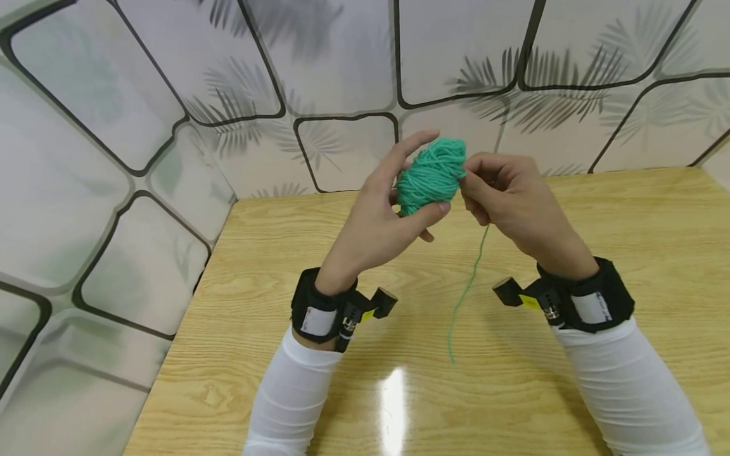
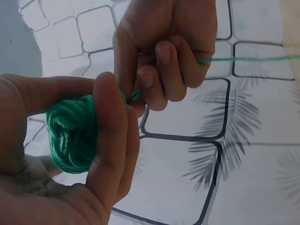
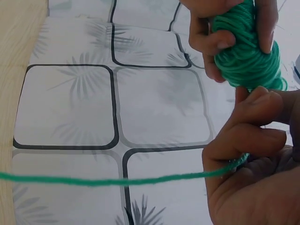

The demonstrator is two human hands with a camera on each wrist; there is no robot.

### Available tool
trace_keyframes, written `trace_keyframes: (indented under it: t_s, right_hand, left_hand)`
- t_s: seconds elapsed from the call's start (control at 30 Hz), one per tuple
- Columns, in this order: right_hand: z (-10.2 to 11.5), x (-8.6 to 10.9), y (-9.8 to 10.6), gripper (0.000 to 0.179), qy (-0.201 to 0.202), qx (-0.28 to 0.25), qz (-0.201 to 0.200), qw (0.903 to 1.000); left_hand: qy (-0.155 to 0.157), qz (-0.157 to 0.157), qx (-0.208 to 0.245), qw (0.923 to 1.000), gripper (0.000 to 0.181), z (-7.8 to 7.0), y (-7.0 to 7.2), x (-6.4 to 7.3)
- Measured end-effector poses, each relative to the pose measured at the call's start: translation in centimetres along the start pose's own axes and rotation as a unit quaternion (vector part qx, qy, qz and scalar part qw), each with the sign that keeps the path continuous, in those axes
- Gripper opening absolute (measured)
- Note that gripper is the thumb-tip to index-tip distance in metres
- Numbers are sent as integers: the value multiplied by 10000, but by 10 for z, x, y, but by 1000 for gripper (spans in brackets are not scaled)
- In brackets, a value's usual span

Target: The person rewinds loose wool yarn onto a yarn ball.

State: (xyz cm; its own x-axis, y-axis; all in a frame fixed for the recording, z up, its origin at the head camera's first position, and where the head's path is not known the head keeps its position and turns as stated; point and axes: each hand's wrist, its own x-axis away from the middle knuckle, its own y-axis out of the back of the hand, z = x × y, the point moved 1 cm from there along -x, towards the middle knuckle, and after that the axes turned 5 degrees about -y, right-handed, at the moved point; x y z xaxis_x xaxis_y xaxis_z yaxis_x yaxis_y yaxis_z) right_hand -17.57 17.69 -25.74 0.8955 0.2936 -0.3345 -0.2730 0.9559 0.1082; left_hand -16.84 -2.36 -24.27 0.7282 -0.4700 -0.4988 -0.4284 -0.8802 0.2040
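A small ball of green yarn point(image 1: 431, 176) is held up over the far part of the table, gripped by my left hand point(image 1: 382, 212) with the thumb below and fingers around it. At the ball's right side, my right hand point(image 1: 510, 199) pinches the yarn strand between thumb and forefinger. From under the right hand a loose yarn tail point(image 1: 469, 288) hangs down toward me. The right wrist view shows the strand point(image 3: 108, 181) passing through the curled fingers of the right hand point(image 3: 258, 140). In the left wrist view the wound ball point(image 2: 72, 133) sits inside the left hand's fingers.
The light wood table point(image 1: 256, 329) spreads beneath both hands. Behind it and at the left stand walls point(image 1: 342, 63) with a stone-and-leaf pattern. A wrist camera is strapped on each arm, the left camera point(image 1: 384, 303) and the right camera point(image 1: 506, 291) facing inward.
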Motion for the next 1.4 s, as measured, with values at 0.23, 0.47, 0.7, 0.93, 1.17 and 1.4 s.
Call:
trace_keyframes:
  t_s: [0.23,0.47,0.7,0.93,1.17,1.4]
  right_hand:
    - [-1,0,-5,17,-214,259,188,9993]
    - [0,1,-9,15,-467,878,165,9949]
    - [3,1,-9,25,-307,142,394,9986]
    - [6,2,-8,23,-198,-227,500,9983]
    - [7,3,-1,19,-155,-314,600,9976]
    - [9,2,0,19,91,-406,620,9972]
  left_hand:
    - [-486,426,-1006,9928,93,-1,-6,1]
    - [-1112,634,-1427,9815,89,0,-10,-1]
    - [-1029,-748,-1454,9812,71,3,-10,0]
    - [-663,-644,-1967,9761,107,2,-13,0]
    - [-900,216,-2466,9647,96,1,-4,-1]
    - [-1554,-382,-2302,9599,61,3,0,-3]
